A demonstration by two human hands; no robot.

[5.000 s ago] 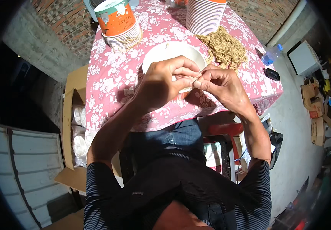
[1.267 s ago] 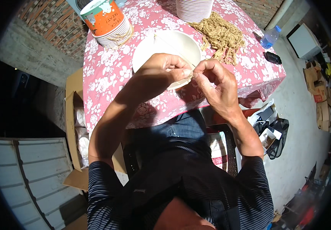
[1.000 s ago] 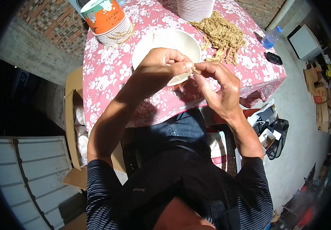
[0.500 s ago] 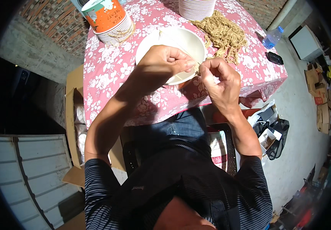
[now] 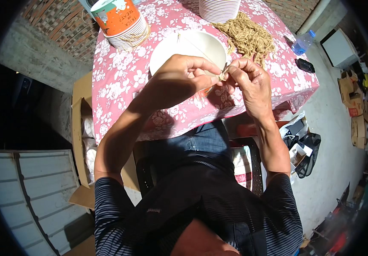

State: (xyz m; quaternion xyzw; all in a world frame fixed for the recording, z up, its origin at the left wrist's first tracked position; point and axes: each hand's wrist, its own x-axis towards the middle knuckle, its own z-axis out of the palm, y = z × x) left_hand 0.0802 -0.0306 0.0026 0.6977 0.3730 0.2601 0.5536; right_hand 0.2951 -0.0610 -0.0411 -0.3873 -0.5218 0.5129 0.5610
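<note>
Tan cord: a short twisted length of thin fibre cord (image 5: 222, 77) sits at the near right rim of a white-lined paper bucket (image 5: 213, 46), caught between my two hands.
Left hand: palm down and partly in shadow, my left hand (image 5: 179, 77) reaches over the bucket, fingers drawn narrow, thumb and forefinger pinching the cord.
Right hand: in bright light, my right hand (image 5: 254, 85) meets it tip to tip, its fingers closed on the same cord, knuckles bent.
Bucket: mouth up on the desk (image 5: 115, 85), which wears a pink cloth with white flowers; a thin pale strand crosses the opening toward my fingers, and a patch of orange outer wall shows below my hands.
Cord heap: a loose tangle of tan cord (image 5: 250, 40) lies just beyond my right hand, near the bucket.
Stacks: orange, green and white nested buckets (image 5: 122, 21) stand at the far left, cord draped on their lower rims; a column of white-rimmed buckets (image 5: 219, 10) stands behind the tangle.
Right edge: a clear plastic bottle with a blue cap (image 5: 302, 43) lies near a small black object (image 5: 305, 65).
</note>
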